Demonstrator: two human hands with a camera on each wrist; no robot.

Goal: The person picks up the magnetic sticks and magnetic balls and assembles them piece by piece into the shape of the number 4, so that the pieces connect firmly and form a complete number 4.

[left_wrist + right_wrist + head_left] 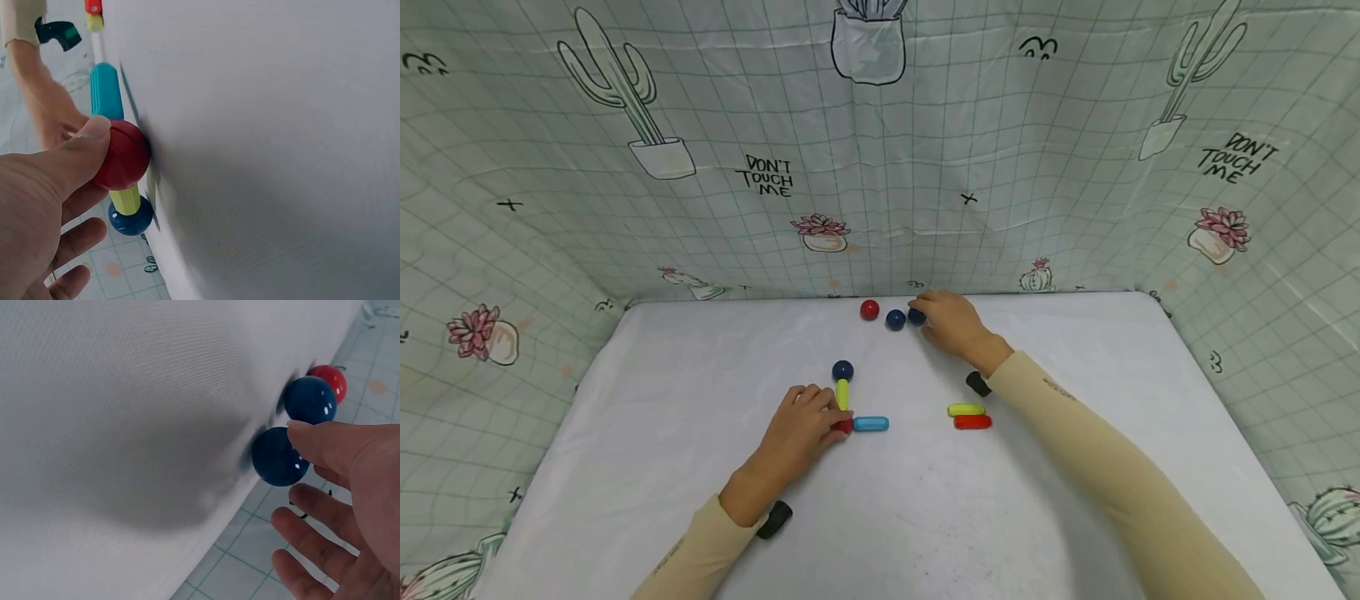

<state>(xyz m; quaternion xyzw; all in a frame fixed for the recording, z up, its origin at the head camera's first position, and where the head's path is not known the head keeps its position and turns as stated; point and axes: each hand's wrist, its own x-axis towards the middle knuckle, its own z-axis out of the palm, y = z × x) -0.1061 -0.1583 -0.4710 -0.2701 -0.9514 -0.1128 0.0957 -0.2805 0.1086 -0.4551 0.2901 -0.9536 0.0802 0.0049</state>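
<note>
My left hand [796, 433] pinches a red ball [128, 156] between thumb and fingers. From that ball a yellow-green stick [842, 393] runs to a dark blue ball [842, 370], and a light blue stick [871, 423] extends to the right. At the table's far edge, my right hand [953, 323] has its thumb and index finger around a dark blue ball [275, 456]; the other fingers are spread, as the right wrist view shows. Beside it sit a second dark blue ball [895, 320] and a loose red ball [869, 310].
A yellow-green stick [966, 409] and a red stick [973, 422] lie side by side on the white table [925, 517], left of the right forearm. A patterned cloth [895, 167] hangs behind the far edge. Black wrist cameras sit at both cuffs.
</note>
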